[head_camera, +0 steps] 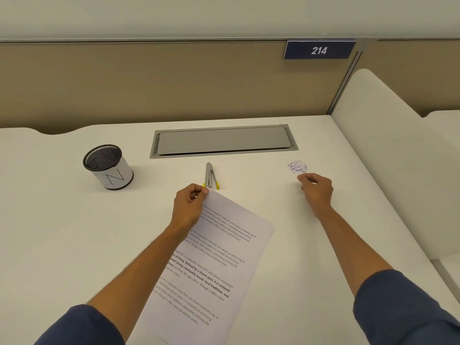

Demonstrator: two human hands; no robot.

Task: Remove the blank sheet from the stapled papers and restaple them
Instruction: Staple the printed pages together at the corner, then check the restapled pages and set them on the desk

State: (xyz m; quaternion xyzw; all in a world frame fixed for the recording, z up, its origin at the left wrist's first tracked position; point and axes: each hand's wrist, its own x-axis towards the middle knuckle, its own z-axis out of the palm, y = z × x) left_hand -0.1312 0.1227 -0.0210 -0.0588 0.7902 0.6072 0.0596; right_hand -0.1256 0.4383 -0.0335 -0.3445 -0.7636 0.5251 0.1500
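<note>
The printed papers (211,257) lie slanted on the white desk (62,232), text facing up. My left hand (189,207) pinches their top left corner between thumb and fingers. Just beyond that corner lies a small metal stapler (209,176) with yellow tips. My right hand (316,190) hovers to the right of the papers with its fingers curled together; whether something tiny is between the fingertips cannot be told. A crumpled ball of paper (297,166) sits just beyond the right hand, apart from it.
A black mesh cup (108,166) with a white wrap stands at the left back. A grey cable hatch (222,141) is set into the desk behind the stapler. A tan partition with sign 214 (319,49) closes the back. A white divider (398,158) bounds the right.
</note>
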